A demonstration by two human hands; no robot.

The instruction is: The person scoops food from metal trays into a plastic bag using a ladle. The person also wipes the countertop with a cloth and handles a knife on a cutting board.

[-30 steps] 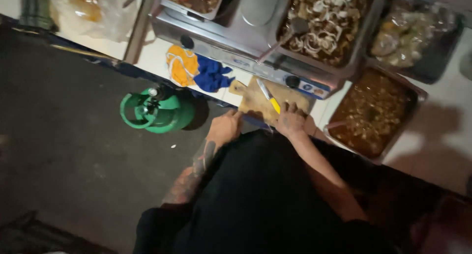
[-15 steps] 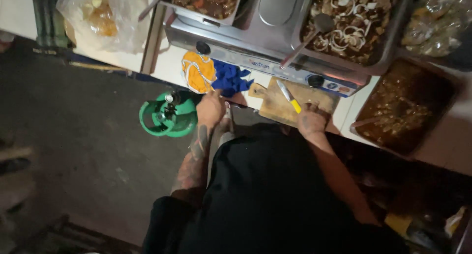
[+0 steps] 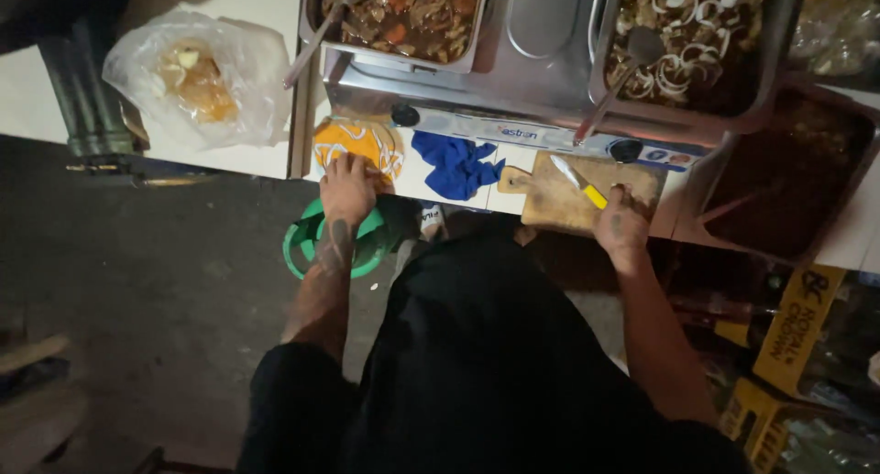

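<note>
My left hand [image 3: 347, 188] rests flat on an orange-and-white cloth [image 3: 356, 143] at the counter's front edge, fingers spread, holding nothing. My right hand [image 3: 621, 222] lies on the near edge of a wooden cutting board [image 3: 559, 199]. A knife with a yellow handle [image 3: 579, 182] lies on the board just left of that hand; the fingers touch the board, not the knife. A crumpled blue cloth [image 3: 456, 165] sits between the orange cloth and the board.
Metal trays of cooked food [image 3: 403, 11] and sliced onions [image 3: 697, 34] stand on a steel stove [image 3: 541, 43] behind. A dark tray [image 3: 788, 176] sits right. A plastic bag of food [image 3: 197, 75] lies left. A green gas cylinder [image 3: 367, 245] stands below the counter.
My left hand has moved left from the cutting board to the orange cloth. My right hand stays at the board. The view has shifted so the counter appears farther right.
</note>
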